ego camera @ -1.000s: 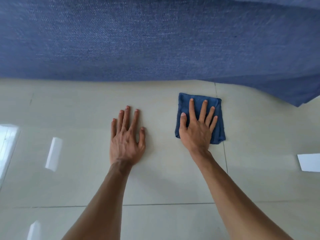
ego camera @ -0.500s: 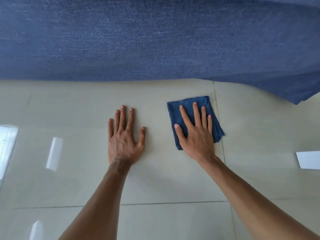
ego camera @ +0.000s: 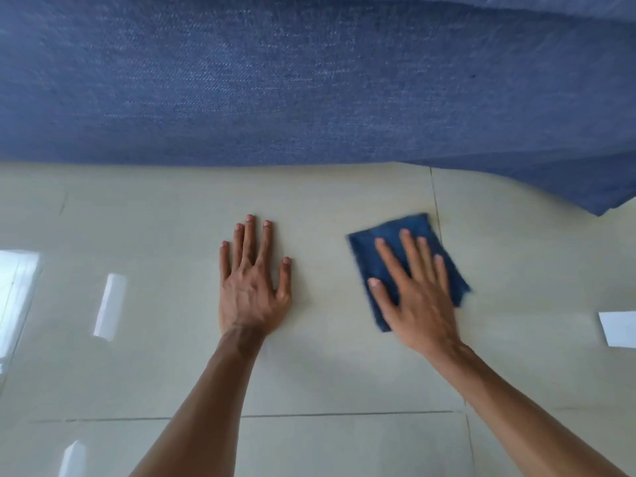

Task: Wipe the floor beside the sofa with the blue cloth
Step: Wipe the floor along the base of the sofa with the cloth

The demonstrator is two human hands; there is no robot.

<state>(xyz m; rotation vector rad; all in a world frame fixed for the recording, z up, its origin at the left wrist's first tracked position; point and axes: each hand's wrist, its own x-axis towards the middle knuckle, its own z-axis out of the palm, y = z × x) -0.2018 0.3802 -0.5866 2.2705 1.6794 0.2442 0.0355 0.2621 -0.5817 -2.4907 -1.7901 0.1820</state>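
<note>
A folded blue cloth [ego camera: 389, 246] lies flat on the pale tiled floor [ego camera: 172, 215], tilted, right of centre. My right hand [ego camera: 416, 297] presses down on the cloth with fingers spread, covering its lower middle; hand and cloth are blurred by motion. My left hand [ego camera: 253, 284] rests palm down on the bare tile to the left of the cloth, fingers spread, holding nothing. The blue fabric side of the sofa [ego camera: 309, 80] fills the top of the view, a short way beyond both hands.
A sofa corner [ego camera: 592, 187] hangs lower at the far right. A white sheet [ego camera: 619, 328] lies at the right edge of the floor. Bright window reflections [ego camera: 110, 304] shine on the glossy tiles at left. Grout lines cross the floor.
My right hand has slid the cloth back toward me and rotated it clockwise, its near corner now lower. My left hand stays planted in the same spot.
</note>
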